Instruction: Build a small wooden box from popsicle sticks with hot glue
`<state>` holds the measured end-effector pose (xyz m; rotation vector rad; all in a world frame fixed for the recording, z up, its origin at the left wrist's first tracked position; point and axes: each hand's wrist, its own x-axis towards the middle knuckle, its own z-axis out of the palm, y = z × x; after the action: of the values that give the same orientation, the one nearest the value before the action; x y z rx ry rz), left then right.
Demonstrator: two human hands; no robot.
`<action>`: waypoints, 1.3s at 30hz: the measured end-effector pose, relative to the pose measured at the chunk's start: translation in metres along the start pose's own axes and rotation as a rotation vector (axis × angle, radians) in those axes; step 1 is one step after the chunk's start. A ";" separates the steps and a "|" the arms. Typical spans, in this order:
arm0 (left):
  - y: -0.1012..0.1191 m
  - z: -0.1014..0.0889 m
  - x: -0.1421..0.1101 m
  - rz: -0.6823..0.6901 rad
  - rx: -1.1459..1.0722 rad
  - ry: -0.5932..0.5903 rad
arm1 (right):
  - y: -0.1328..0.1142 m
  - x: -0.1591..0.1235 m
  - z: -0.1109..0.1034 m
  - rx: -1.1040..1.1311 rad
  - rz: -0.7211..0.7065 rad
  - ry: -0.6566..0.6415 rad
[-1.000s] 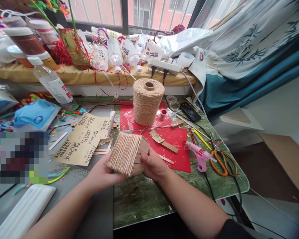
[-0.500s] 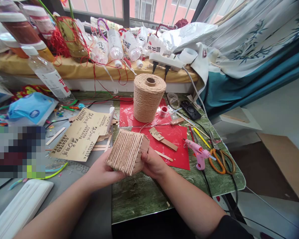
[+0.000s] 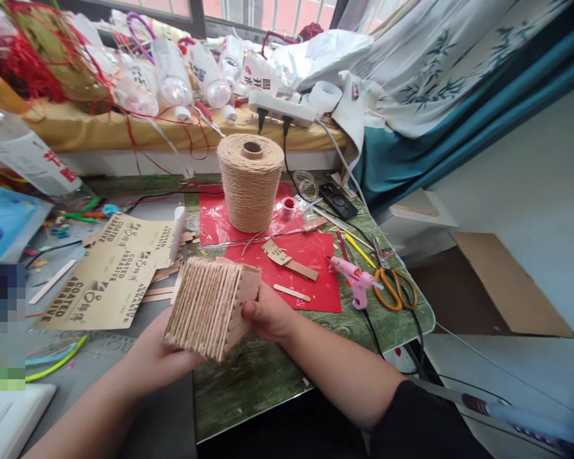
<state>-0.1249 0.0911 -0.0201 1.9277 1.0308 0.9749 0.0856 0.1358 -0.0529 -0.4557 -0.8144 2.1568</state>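
Note:
Both my hands hold a small box of wooden sticks wrapped in jute twine above the near table edge. My left hand cups it from below on the left, fingers closed under it. My right hand grips its right side, thumb pressed on the stick ends. A twine strand runs from the box back to a large spool of jute twine standing on red sheets.
A pink glue gun and orange-handled scissors lie to the right, with loose wooden sticks. Sandpaper sheets lie to the left. Bottles and a power strip crowd the back ledge. The table edge drops off at right.
The view has swung right and down, so everything sits further left in the picture. My hands keep the same hold on the box, tilted slightly more.

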 end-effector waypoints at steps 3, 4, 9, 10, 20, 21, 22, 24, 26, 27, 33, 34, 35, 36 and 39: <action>-0.003 0.002 0.002 0.101 0.085 0.015 | -0.005 0.002 -0.004 0.030 0.010 -0.034; -0.004 0.003 0.003 0.117 0.121 0.025 | -0.006 0.002 -0.005 0.040 0.005 -0.037; -0.008 0.009 0.004 0.126 0.241 0.135 | -0.013 0.009 -0.002 0.042 -0.106 0.020; -0.009 0.008 0.004 0.131 0.269 0.165 | -0.016 0.012 0.000 0.032 -0.130 0.056; -0.007 -0.001 0.012 0.254 0.759 0.112 | -0.041 -0.131 -0.015 -1.067 -0.586 0.545; -0.006 0.001 0.012 0.284 0.762 0.084 | -0.042 -0.153 -0.028 -1.199 -0.677 0.651; -0.004 0.002 0.012 0.312 0.763 0.061 | -0.043 -0.172 -0.043 -1.313 -0.742 0.782; -0.001 0.006 0.011 0.349 0.764 0.014 | -0.048 -0.194 -0.072 -1.497 -0.747 1.030; 0.001 0.008 0.011 0.358 0.772 -0.040 | -0.055 -0.200 -0.095 -1.584 -0.621 1.107; 0.001 0.009 0.011 0.356 0.778 -0.068 | -0.057 -0.199 -0.104 -1.600 -0.549 1.096; -0.007 0.014 0.015 0.330 0.724 -0.162 | -0.061 -0.186 -0.119 -1.622 -0.452 1.088; -0.007 0.015 0.015 0.326 0.707 -0.166 | -0.061 -0.185 -0.119 -1.632 -0.456 1.090; -0.007 0.015 0.016 0.325 0.693 -0.168 | -0.061 -0.185 -0.120 -1.643 -0.459 1.091; -0.006 0.015 0.016 0.325 0.682 -0.168 | -0.061 -0.184 -0.120 -1.657 -0.461 1.091; -0.004 0.012 0.015 0.326 0.659 -0.147 | -0.060 -0.185 -0.118 -1.704 -0.471 1.094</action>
<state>-0.1100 0.1027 -0.0243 2.7319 1.0531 0.6869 0.3005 0.0708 -0.0879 -1.7489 -1.5847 0.1191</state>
